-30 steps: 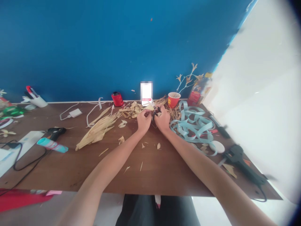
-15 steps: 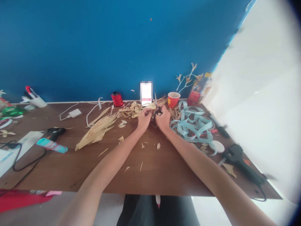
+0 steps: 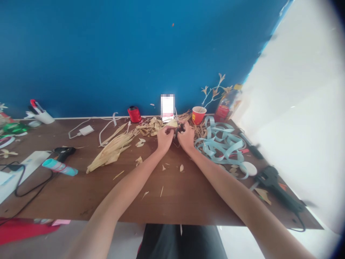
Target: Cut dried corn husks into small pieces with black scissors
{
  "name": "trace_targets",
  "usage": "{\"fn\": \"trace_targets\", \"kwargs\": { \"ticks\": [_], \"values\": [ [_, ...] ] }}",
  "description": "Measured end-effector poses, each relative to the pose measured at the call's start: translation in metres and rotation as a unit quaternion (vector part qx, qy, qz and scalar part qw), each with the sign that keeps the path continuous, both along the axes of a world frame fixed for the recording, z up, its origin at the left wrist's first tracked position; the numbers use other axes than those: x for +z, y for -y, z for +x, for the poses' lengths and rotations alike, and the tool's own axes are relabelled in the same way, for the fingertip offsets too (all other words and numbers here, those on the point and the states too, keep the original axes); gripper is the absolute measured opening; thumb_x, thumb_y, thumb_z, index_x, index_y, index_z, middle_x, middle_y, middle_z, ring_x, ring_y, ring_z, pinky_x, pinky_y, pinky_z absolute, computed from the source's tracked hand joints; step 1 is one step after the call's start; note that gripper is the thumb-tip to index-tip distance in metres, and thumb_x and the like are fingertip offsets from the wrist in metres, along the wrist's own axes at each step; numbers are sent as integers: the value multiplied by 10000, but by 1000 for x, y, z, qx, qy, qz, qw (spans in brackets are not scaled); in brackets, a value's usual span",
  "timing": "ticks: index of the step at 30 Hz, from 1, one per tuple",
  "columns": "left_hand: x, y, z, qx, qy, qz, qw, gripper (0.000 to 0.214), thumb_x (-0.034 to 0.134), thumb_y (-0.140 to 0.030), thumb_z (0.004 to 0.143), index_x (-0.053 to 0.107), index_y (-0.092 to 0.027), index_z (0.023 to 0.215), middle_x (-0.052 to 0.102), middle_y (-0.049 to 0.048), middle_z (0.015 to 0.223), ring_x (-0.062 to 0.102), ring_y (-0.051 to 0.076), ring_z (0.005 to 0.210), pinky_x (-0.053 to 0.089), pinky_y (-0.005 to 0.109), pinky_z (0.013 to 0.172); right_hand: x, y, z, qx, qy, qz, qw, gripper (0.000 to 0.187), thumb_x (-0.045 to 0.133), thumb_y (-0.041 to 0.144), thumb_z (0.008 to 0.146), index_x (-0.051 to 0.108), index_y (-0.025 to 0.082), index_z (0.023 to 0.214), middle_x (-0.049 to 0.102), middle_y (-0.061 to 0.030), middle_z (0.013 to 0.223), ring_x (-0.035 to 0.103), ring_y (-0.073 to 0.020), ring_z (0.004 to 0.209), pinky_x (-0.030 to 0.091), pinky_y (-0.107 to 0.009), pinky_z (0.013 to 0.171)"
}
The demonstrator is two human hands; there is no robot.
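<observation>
In the head view, my right hand [image 3: 186,135] is closed around black-handled scissors [image 3: 176,116], with their blades pointing up and away from me, looking nearly together. My left hand [image 3: 165,137] is pinched just to the left of the scissor handles. Whatever lies between its fingertips is too small to make out. Beyond both hands is a heap of dried husk scraps [image 3: 153,126]. A longer bundle of pale dried husk [image 3: 113,149] lies to the left of my left hand. Small petal-shaped cuttings [image 3: 181,168] are scattered nearer to me.
A lit phone [image 3: 168,108] leans on the blue wall. Right of my hands are a red paper cup [image 3: 198,116] with a flower stem, tangled light blue ribbon [image 3: 223,140] and a glue gun [image 3: 277,187]. A red container [image 3: 134,114], charger [image 3: 85,130] and blue tube [image 3: 59,167] are leftward.
The scissor blades were spread apart and now look nearly together. Both hands have stayed almost in place. The pale sliver over my lap looks thinner than before.
</observation>
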State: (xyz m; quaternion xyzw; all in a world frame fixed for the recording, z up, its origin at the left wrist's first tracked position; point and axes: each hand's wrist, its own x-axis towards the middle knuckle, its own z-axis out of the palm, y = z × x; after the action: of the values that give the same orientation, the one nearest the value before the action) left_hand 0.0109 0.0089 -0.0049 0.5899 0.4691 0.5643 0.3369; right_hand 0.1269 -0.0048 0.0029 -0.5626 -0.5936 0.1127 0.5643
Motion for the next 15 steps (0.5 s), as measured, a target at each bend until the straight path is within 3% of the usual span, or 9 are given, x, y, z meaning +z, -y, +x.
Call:
{"fn": "trace_targets", "kwargs": {
  "ticks": [7, 15],
  "values": [
    [2, -5, 2, -69, 65, -60, 994, 235, 551, -224, 820, 701, -173, 993, 642, 5, 671, 509, 75, 474, 462, 209, 481, 1, 1, 0, 16, -20, 22, 999, 381, 511, 180, 708, 609, 209, 1075, 718, -37, 917, 671, -225, 834, 513, -347, 810],
    [3, -3, 1, -66, 68, -72, 993, 240, 554, -241, 826, 710, -163, 991, 673, 20, 685, 547, 95, 489, 498, 236, 502, 0, 2, -1, 13, 3, 15, 1000, 369, 531, 173, 714, 612, 220, 1071, 721, -26, 890, 674, -226, 806, 514, -341, 778]
  ]
}}
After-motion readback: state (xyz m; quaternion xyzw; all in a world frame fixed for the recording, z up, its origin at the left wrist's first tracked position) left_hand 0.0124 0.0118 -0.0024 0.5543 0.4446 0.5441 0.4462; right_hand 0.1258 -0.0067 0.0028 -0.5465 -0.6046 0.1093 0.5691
